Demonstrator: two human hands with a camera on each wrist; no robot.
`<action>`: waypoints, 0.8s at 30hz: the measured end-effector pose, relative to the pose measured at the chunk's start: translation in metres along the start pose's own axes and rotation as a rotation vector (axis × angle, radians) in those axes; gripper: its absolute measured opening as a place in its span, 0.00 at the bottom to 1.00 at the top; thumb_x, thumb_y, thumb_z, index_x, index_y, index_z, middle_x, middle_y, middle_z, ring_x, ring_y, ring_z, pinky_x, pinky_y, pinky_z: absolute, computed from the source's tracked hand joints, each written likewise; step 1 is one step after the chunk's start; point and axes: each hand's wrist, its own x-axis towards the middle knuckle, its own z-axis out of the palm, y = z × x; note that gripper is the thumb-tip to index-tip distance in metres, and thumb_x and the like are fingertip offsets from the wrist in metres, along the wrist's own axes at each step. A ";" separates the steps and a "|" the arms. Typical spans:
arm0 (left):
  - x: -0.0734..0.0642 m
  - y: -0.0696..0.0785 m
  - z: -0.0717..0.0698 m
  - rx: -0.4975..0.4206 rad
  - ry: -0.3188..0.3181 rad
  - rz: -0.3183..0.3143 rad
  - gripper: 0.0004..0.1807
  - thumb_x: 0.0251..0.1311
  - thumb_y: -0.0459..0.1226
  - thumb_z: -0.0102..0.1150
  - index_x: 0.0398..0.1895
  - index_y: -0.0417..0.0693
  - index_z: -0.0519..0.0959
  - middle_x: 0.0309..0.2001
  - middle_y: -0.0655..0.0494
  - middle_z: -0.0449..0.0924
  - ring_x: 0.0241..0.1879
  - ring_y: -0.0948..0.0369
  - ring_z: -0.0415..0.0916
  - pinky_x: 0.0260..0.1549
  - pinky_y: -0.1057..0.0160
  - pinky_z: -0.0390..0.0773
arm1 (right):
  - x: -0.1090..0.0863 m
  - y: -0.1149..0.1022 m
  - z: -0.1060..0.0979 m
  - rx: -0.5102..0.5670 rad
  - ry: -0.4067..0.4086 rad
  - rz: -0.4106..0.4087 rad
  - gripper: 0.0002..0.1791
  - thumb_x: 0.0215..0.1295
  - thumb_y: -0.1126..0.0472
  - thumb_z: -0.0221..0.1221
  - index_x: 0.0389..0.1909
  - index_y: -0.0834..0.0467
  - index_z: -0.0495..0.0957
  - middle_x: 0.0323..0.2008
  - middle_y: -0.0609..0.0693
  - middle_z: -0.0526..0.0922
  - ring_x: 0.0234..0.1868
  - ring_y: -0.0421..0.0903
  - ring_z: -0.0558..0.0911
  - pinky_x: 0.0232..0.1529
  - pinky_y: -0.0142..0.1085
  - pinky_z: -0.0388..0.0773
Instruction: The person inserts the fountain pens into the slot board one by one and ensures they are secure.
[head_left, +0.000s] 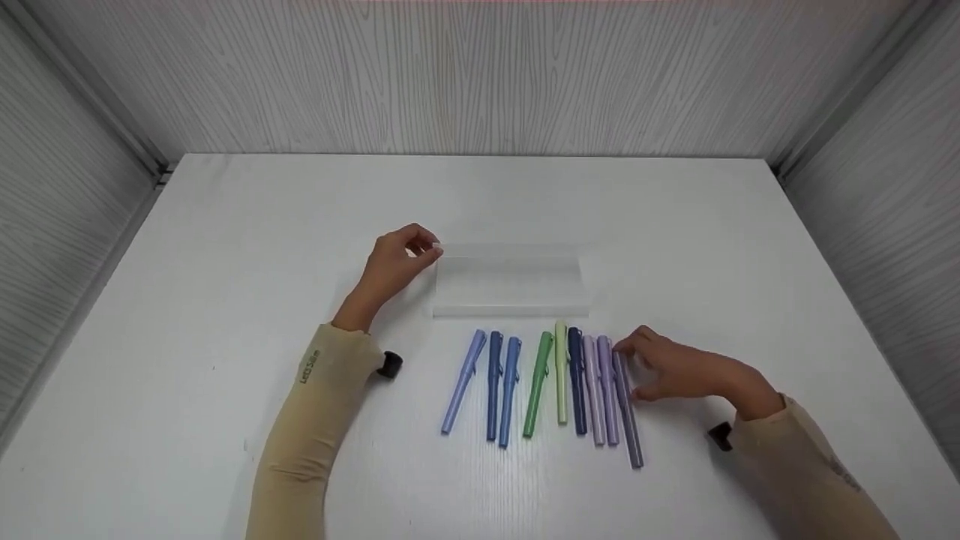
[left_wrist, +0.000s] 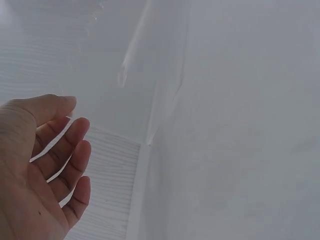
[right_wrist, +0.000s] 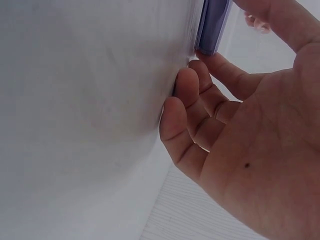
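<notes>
At the left back corner of a clear plastic case (head_left: 510,309), my left hand (head_left: 394,262) pinches the edge between thumb and forefinger. In the left wrist view, the clear plastic (left_wrist: 115,95) extends away from those fingertips. My right hand (head_left: 686,367) is at the capped end of a dark purple pen (head_left: 630,420), the rightmost of a row. Its forefinger touches the end of that pen, and the thumb is beside the barrel. The right wrist view shows the other fingertips (right_wrist: 173,117) resting on the table.
Left of the dark purple pen lie two lilac pens (head_left: 607,397), a navy pen (head_left: 577,382), a pale green pen (head_left: 562,375), a green pen (head_left: 537,386) and several blue pens (head_left: 492,386). All lie in front of the case on the white table (head_left: 225,247), with panel walls around it.
</notes>
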 end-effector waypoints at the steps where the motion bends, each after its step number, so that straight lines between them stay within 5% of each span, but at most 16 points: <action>1: 0.000 0.001 0.000 -0.002 0.001 0.001 0.11 0.63 0.41 0.60 0.42 0.43 0.80 0.39 0.47 0.82 0.43 0.54 0.76 0.43 0.60 0.73 | 0.000 0.000 0.000 0.004 0.002 -0.001 0.35 0.60 0.54 0.64 0.64 0.59 0.63 0.53 0.50 0.67 0.50 0.47 0.69 0.54 0.44 0.72; 10: -0.001 0.002 0.002 -0.011 0.002 0.027 0.11 0.65 0.42 0.59 0.42 0.43 0.79 0.38 0.48 0.82 0.42 0.54 0.76 0.42 0.60 0.72 | -0.003 0.001 0.002 0.010 0.070 -0.058 0.31 0.56 0.63 0.62 0.61 0.63 0.63 0.51 0.51 0.71 0.50 0.45 0.70 0.56 0.43 0.72; 16: -0.001 0.002 0.000 -0.018 0.003 0.033 0.13 0.64 0.43 0.60 0.42 0.43 0.79 0.38 0.47 0.82 0.41 0.54 0.76 0.44 0.59 0.72 | -0.004 0.000 0.001 0.124 0.045 -0.016 0.33 0.58 0.63 0.61 0.63 0.62 0.59 0.55 0.54 0.70 0.53 0.47 0.69 0.59 0.47 0.69; 24: -0.002 0.002 -0.001 -0.012 0.007 0.024 0.13 0.65 0.44 0.59 0.42 0.43 0.79 0.37 0.48 0.82 0.40 0.56 0.75 0.42 0.61 0.72 | -0.003 -0.001 0.003 0.112 0.045 0.004 0.32 0.58 0.64 0.59 0.63 0.62 0.60 0.53 0.53 0.71 0.51 0.47 0.69 0.57 0.45 0.71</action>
